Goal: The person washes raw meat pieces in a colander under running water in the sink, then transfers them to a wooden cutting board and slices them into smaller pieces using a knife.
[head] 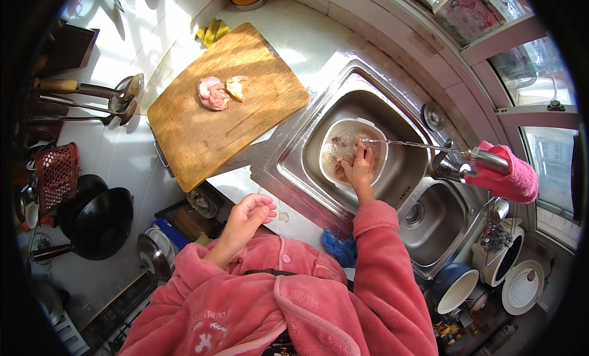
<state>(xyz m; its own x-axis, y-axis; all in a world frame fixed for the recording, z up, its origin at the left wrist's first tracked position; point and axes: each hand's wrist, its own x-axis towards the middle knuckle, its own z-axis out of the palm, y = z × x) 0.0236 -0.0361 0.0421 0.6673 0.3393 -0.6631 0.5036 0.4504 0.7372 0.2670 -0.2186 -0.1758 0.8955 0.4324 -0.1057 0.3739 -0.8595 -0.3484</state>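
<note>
My right hand (361, 165) reaches into a white plastic basin (323, 156) of cloudy water, its fingers partly under the surface. Small brownish pieces lie in the water; whether the fingers grip one cannot be told. The basin stands in the larger steel sink bowl (368, 100), and a stream of water runs into it from the faucet (491, 160). My left hand (251, 215) hovers in front of my body with its fingers loosely curled and nothing visible in them. Pale pink raw meat (213, 94) and a yellowish piece of skin or fat (236, 88) lie on the wooden cutting board (239, 121).
A smaller sink bowl (430, 232) adjoins on the right. A blue cloth (339, 247) lies at the counter's front edge. Black pans (103, 222) and ladles (122, 98) hang at left. A pink towel (520, 174) wraps the faucet. Pots (455, 287) stand at lower right.
</note>
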